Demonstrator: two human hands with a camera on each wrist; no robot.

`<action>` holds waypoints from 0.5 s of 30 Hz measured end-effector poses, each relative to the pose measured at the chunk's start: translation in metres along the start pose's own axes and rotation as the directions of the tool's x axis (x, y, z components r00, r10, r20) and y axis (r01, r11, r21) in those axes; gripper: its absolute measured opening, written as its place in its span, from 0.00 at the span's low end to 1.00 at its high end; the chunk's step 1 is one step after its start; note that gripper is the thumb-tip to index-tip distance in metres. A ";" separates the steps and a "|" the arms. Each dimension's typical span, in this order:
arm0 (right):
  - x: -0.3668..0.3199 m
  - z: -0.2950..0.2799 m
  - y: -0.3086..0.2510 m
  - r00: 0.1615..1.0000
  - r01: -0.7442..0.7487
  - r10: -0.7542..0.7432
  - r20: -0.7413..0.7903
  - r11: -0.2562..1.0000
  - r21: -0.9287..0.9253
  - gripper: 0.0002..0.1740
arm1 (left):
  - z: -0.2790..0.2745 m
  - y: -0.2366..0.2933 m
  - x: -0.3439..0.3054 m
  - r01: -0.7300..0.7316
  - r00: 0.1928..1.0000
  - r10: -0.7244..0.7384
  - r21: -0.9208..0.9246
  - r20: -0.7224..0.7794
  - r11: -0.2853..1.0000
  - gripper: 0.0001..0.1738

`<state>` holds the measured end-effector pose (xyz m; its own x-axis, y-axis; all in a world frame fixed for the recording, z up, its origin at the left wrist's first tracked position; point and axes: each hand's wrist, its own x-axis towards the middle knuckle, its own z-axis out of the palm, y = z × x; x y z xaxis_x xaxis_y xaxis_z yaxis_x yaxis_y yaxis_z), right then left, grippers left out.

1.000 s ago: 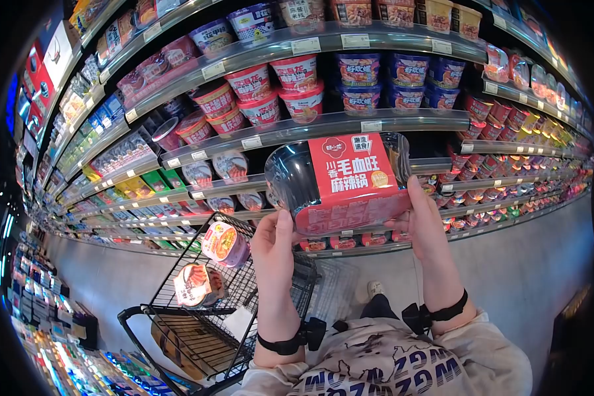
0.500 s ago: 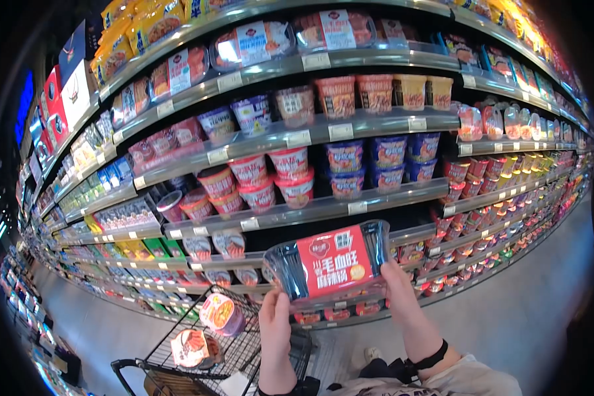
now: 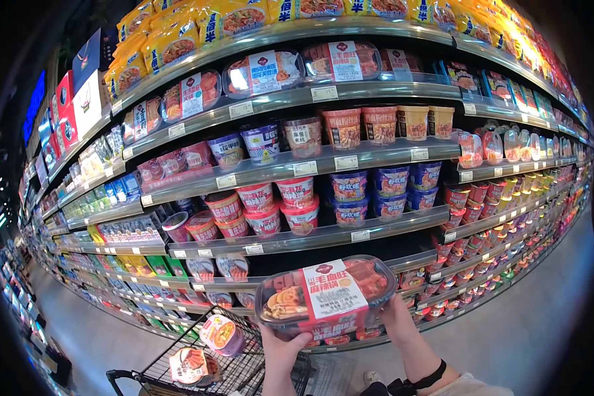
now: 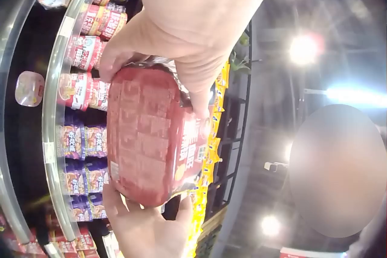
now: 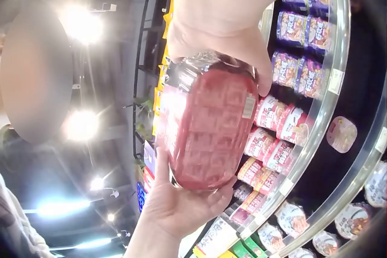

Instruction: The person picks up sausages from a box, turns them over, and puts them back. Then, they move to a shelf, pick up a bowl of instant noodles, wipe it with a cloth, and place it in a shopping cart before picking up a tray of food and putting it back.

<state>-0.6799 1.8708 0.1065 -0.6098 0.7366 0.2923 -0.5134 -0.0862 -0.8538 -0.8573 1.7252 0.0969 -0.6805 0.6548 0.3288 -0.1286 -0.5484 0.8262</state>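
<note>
Both hands hold an instant hot pot package (image 3: 327, 297) up in front of the shelves, one at each end. Its top faces the head camera, with food pictures, a white label band and a red front below. My left hand (image 3: 282, 350) grips the left end, thumb along the front edge. Around the right end curl the fingers of my right hand (image 3: 402, 323). In the left wrist view the red underside of the package (image 4: 142, 131) shows between the two hands. The right wrist view shows the same underside with a small barcode.
A black wire shopping cart (image 3: 247, 360) stands at the lower left, carrying a noodle bowl (image 3: 222, 334) and another food pack (image 3: 190, 365). Ahead, curved shelves hold red tubs (image 3: 301, 214), purple tubs (image 3: 348, 191) and yellow noodle bags (image 3: 241, 16). Grey floor (image 3: 508, 330) runs along the right.
The hands have tipped the package, so its top with the food pictures now shows instead of mainly its red-banded side. The head view has risen, bringing higher shelves into sight.
</note>
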 end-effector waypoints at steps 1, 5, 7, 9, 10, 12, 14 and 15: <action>0.000 -0.001 0.000 1.000 0.003 -0.003 0.000 1.000 0.000 0.28 | -0.001 0.004 -0.001 0.014 1.000 -0.014 0.016 0.025 1.000 0.54; -0.003 0.002 -0.011 0.993 -0.111 0.103 0.052 0.974 0.199 0.34 | 0.002 0.016 0.002 -0.272 0.956 0.237 0.219 0.170 0.937 0.59; -0.002 0.002 -0.014 0.986 -0.158 0.146 0.080 0.969 0.191 0.35 | 0.005 0.021 -0.003 -0.317 0.938 0.279 0.181 0.207 0.931 0.58; -0.002 -0.002 -0.011 0.969 -0.241 0.228 0.095 0.957 0.163 0.33 | 0.002 0.019 -0.007 -0.234 0.970 0.216 0.182 0.113 0.955 0.56; -0.002 -0.002 -0.010 0.969 -0.240 0.227 0.095 0.957 0.162 0.33 | 0.007 0.023 -0.008 -0.246 0.963 0.227 0.134 0.144 0.960 0.53; -0.002 -0.003 -0.010 0.947 -0.316 0.284 0.149 0.904 0.287 0.31 | 0.008 0.026 -0.008 -0.278 0.953 0.252 0.160 0.165 0.947 0.53; -0.003 -0.006 -0.005 0.940 -0.337 0.315 0.128 0.911 0.237 0.31 | 0.010 0.029 -0.009 -0.292 0.947 0.263 0.156 0.182 0.943 0.51; -0.003 -0.007 -0.005 0.933 -0.358 0.344 0.104 0.915 0.188 0.32 | 0.010 0.030 -0.009 -0.294 0.947 0.265 0.156 0.183 0.943 0.51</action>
<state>-0.6712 1.8736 0.1064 -0.8086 0.5879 0.0243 -0.3647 -0.4683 -0.8048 -0.8475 1.7081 0.1233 -0.5464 0.5701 0.6136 0.1910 -0.6285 0.7540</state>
